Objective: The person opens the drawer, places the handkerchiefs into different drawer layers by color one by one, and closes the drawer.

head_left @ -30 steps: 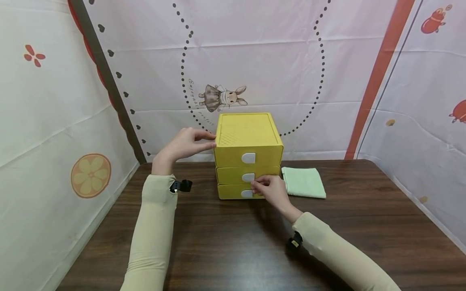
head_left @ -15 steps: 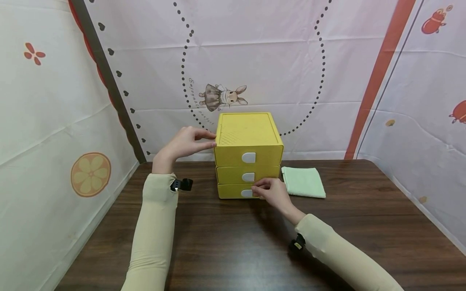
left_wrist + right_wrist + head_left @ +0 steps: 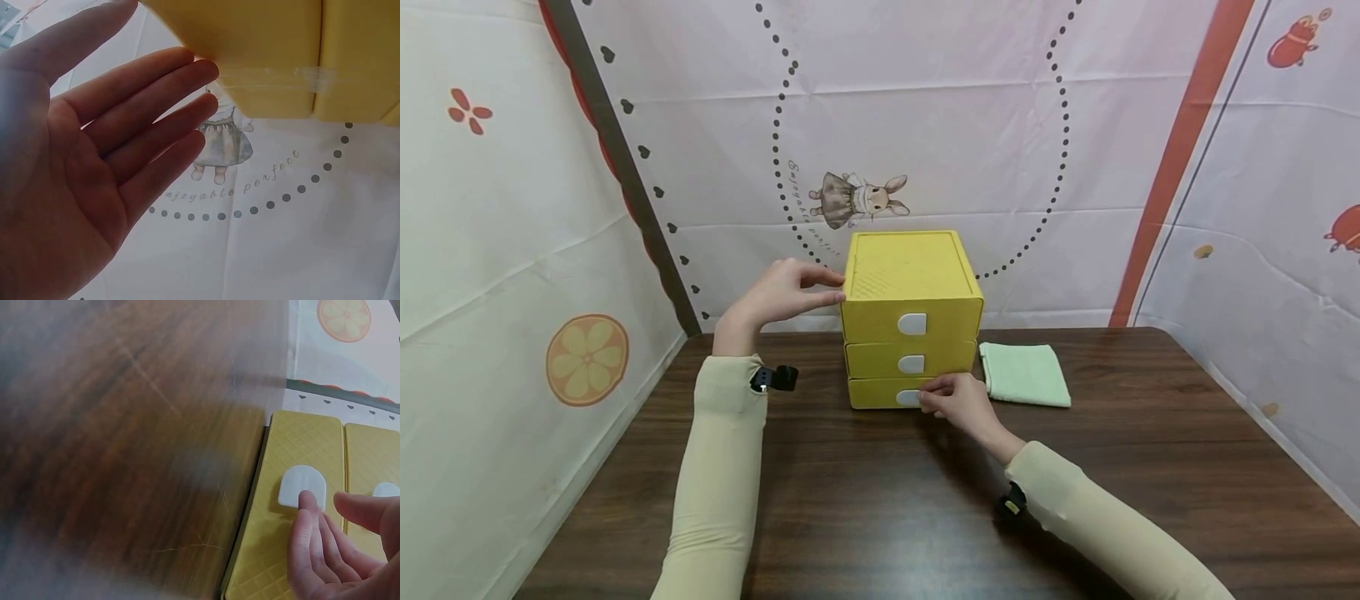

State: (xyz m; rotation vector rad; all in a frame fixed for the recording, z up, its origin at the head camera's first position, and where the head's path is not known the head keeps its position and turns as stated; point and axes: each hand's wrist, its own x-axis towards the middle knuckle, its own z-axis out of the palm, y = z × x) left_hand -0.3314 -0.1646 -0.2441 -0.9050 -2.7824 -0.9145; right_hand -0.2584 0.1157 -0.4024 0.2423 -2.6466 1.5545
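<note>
A yellow three-tier drawer box (image 3: pixel 913 265) stands at the back of the table, each drawer front bearing a white rounded handle. My left hand (image 3: pixel 781 293) reaches to its upper left edge, fingertips right at the side. In the left wrist view, the left hand's fingers (image 3: pixel 162 119) are extended beside the yellow wall (image 3: pixel 262 56). Low at the front, my right hand (image 3: pixel 958 404) is at the bottom drawer's handle (image 3: pixel 907 398). The right wrist view has a fingertip overlapping the edge of that white handle (image 3: pixel 301 482), while the thumb (image 3: pixel 359 509) stays apart. All three drawers sit closed.
A folded pale green cloth (image 3: pixel 1026 375) lies to the right of the box, close to the right hand. The dark wooden table (image 3: pixel 865 508) extends in front. Printed curtains (image 3: pixel 925 125) hang behind and on both sides.
My right hand has moved down from beside the middle drawer's handle to the bottom one. The left hand keeps its place at the box's upper left edge.
</note>
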